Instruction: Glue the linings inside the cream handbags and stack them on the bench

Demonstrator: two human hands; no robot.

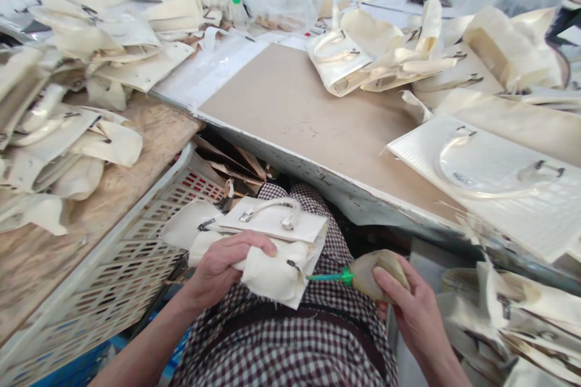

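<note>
Over my lap, my left hand (227,266) is closed on a cream handbag piece (276,269) with a short rolled handle and small dark metal fittings. Its thumb and fingers press a folded flap of the bag. In my right hand (411,293) is a soft, yellowish squeeze bottle (372,275), gripped between thumb and fingers. A green nozzle (329,277) on the bottle points left, its tip at the right edge of the bag piece. Whether the tip touches the material I cannot tell.
A brown board (290,103) lies on the table ahead, with cream bag parts (503,175) on its right. More parts cover the wooden surface (149,139) at left. A white plastic basket (122,278) stands beside my left arm. Another green-tipped bottle (236,9) is at the back.
</note>
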